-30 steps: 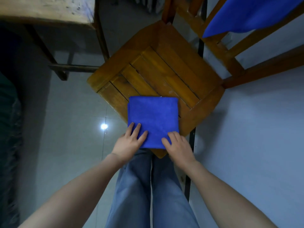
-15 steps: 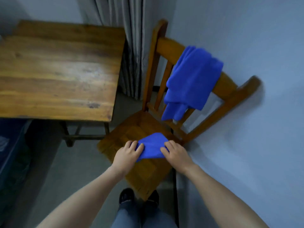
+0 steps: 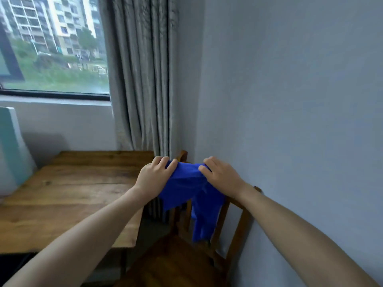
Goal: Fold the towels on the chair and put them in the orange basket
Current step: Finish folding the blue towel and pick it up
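Observation:
A blue towel (image 3: 186, 187) is bunched between my two hands at the top of the wooden chair's backrest (image 3: 238, 222). Its cloth hangs down over the slats toward the seat (image 3: 176, 264). My left hand (image 3: 154, 177) grips the towel's upper left part with curled fingers. My right hand (image 3: 220, 176) grips its upper right part the same way. I cannot tell whether this is one towel or two overlapping. No folded towel shows on the visible part of the seat. The orange basket is not in view.
A wooden table (image 3: 72, 193) stands left of the chair, with a teal and white object (image 3: 10, 146) at its far left. Grey curtains (image 3: 145, 79) and a window (image 3: 51, 44) are behind. A plain wall (image 3: 290, 100) runs close along the right.
My head has tilted up from the seat to the wall and window. Both hands have risen from the folded towel on the seat to backrest height and now grip blue cloth there.

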The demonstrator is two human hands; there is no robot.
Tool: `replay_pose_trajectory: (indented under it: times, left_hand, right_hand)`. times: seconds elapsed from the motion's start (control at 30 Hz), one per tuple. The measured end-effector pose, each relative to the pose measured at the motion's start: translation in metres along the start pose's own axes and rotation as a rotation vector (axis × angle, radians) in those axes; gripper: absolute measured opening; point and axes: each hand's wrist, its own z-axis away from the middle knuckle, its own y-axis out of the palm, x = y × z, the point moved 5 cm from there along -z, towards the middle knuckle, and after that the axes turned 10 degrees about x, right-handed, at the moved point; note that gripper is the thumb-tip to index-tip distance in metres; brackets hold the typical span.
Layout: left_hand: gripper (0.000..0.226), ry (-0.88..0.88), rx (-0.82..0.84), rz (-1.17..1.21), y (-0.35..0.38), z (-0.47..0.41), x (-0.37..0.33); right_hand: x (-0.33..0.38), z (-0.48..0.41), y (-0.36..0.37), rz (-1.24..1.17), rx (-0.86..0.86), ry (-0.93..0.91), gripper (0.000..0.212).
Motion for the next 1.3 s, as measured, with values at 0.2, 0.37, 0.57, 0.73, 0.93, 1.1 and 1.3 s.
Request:
replay_pose_trajectory:
  times: [0.2,0.37,0.57,0.73,0.93,1.1,1.3]
  left_hand:
    - [0.079,0.012,-0.158,-0.092,-0.066,-0.028,0.02]
    - [0.075,0.004,-0.236,-0.168,-0.101,-0.034,0.041]
    - [0.072,-0.05,-0.188,-0.259,-0.111,-0.01,0.075]
    - [0.067,-0.221,-0.122,-0.369,-0.12,0.044,0.132]
    - [0.065,-0.445,-0.039,-0.494,-0.136,0.132,0.174]
    - [0.072,-0.683,0.142,-0.58,-0.141,0.228,0.174]
    - [0.045,-0.946,0.26,-0.634,-0.164,0.35,0.129]
  right_hand:
    - [-0.041,-0.035,-0.052,0.101,-0.08,0.077,0.034]
    - [-0.044,-0.056,-0.076,0.027,-0.121,0.001,0.053]
    - [-0.023,-0.091,-0.075,0.055,-0.229,-0.093,0.06]
    - [0.022,-0.161,-0.07,-0.038,-0.457,-0.264,0.026]
    - [0.105,-0.223,-0.073,-0.186,-0.587,-0.463,0.039]
    - [0.193,-0.243,-0.079,-0.348,-0.681,-0.658,0.019]
    - [0.309,-0.227,-0.111,-0.523,-0.793,-0.934,0.012]
